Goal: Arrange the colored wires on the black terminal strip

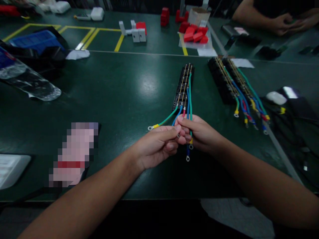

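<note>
A black terminal strip with brass-coloured bars lies on the green table, wires running from it toward me. My left hand is closed in a pinch at the wire ends. Right beside it, my right hand pinches the red wire just below the strip. The blue wire runs into my left hand's fingers. A green wire with a yellow-sleeved ring lug sticks out to the left. Two more ring lugs hang below my hands. My fingers hide the other wire ends.
Two wired terminal strips lie to the right. A phone with a blurred screen lies on the left, near a plastic-wrapped package. Red parts and a grey-white fixture stand farther back. Another person's hands are at the upper right.
</note>
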Tool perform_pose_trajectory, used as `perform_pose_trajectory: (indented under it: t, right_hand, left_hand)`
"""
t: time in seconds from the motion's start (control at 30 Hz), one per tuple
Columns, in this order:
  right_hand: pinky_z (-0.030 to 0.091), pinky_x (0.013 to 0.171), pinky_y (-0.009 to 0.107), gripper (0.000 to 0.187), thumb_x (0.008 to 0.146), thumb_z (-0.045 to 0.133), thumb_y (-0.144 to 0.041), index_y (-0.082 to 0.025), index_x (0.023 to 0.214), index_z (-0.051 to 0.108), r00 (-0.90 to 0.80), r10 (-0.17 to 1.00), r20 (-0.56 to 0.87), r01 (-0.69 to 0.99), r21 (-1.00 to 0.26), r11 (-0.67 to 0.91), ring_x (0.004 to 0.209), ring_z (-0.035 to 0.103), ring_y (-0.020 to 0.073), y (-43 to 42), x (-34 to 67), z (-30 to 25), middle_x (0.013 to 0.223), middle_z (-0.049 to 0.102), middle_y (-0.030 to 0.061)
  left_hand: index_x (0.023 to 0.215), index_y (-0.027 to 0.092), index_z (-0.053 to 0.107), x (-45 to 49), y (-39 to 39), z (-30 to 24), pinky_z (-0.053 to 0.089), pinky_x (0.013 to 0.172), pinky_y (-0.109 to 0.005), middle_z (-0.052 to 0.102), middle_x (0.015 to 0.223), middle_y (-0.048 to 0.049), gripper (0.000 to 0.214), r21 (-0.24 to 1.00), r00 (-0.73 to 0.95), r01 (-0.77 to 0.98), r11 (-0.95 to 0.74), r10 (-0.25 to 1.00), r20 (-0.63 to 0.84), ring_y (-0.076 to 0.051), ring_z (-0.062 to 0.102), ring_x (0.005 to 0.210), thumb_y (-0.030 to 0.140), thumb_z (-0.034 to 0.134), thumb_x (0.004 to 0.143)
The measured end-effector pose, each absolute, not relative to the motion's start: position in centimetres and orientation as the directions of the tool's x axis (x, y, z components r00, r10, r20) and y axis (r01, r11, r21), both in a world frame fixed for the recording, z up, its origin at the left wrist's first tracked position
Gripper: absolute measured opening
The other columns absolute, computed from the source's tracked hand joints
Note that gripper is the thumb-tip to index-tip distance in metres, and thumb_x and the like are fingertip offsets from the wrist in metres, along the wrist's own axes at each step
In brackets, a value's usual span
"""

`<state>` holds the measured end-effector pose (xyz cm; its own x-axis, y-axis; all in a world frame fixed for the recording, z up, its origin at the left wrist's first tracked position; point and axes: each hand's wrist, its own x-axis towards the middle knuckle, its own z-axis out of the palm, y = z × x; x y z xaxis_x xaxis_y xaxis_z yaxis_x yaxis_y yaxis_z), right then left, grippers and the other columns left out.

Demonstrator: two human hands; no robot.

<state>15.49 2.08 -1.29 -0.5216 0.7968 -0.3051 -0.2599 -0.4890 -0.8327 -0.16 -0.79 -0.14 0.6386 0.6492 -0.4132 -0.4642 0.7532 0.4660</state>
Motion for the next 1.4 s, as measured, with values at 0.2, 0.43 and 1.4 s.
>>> perform_pose_trajectory:
  t: [0.2, 0.43, 1.4]
  right_hand:
    - [0.03, 0.035, 0.015, 0.023, 0.081, 0.066, -0.031, -0.014, 0.067, 0.058, -0.504, 0.807, -0.308, -0.249, -0.843, -0.477, 0.037, 0.036, 0.0042, 2.18, 15.38, -1.24, 0.047, 0.044, -0.0063]
    - [0.031, 0.037, 0.016, 0.028, 0.083, 0.064, -0.031, -0.015, 0.063, 0.053, -0.536, 0.772, -0.342, -0.242, -0.813, -0.529, 0.038, 0.038, 0.0051, 2.1, 15.42, -1.33, 0.046, 0.043, -0.0055]
    - [0.03, 0.037, 0.016, 0.038, 0.086, 0.062, -0.033, -0.016, 0.057, 0.045, -0.572, 0.751, -0.329, -0.258, -0.797, -0.546, 0.038, 0.034, 0.005, 2.12, 15.52, -1.56, 0.045, 0.039, -0.0056]
  left_hand:
    - [0.083, 0.009, 0.063, -0.05, -0.79, 0.04, 0.032, 0.041, -0.009, 0.064, 0.069, -0.0028, 0.013, 0.532, 0.605, -0.429, 0.73, 0.67, -0.431, 0.001, 0.043, 0.042, 0.017, 0.055, 0.09]
    - [0.079, 0.009, 0.063, 0.01, -0.71, -0.13, 0.027, 0.039, -0.009, 0.058, 0.061, 0.0003, 0.02, 0.508, 0.599, -0.43, 0.746, 0.657, -0.457, 0.002, 0.036, 0.038, 0.021, 0.054, 0.092]
    - [0.073, 0.01, 0.059, 0.08, -0.91, 0.28, 0.026, 0.038, -0.009, 0.053, 0.056, 0.0021, 0.02, 0.495, 0.576, -0.45, 0.744, 0.665, -0.476, 0.001, 0.036, 0.038, 0.018, 0.055, 0.091]
